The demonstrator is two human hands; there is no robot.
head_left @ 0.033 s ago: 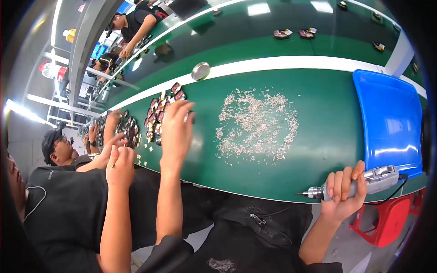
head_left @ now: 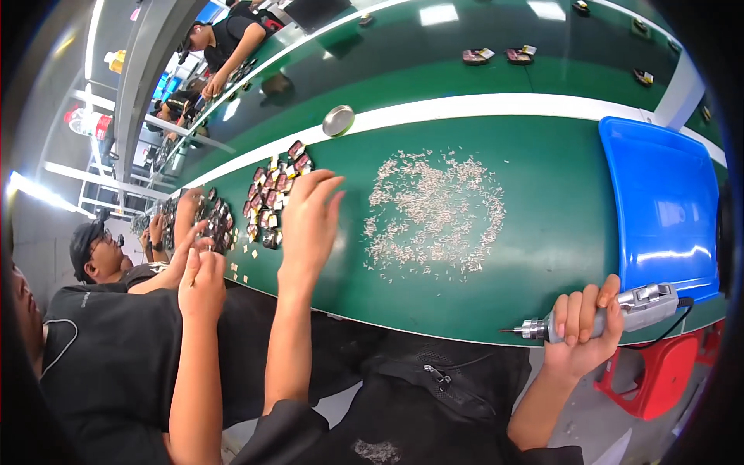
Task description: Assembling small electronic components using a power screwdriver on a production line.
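Note:
My left hand (head_left: 310, 221) reaches out over the green table (head_left: 558, 232), fingers apart and holding nothing, its fingertips at the edge of a cluster of small dark and red parts (head_left: 271, 194). Just right of that hand lies a wide scatter of several small pale screws (head_left: 434, 209). My right hand (head_left: 581, 325) is off the table's near edge, closed around a grey electric screwdriver (head_left: 643, 306) whose tip points left; a black cable leaves its rear end.
A blue tray (head_left: 663, 201) rests on the table at the right. A round metal dish (head_left: 338, 120) sits on the white stripe. A co-worker's hands (head_left: 200, 267) work at my left beside more parts. Further people stand farther back. A red stool (head_left: 659, 372) is below right.

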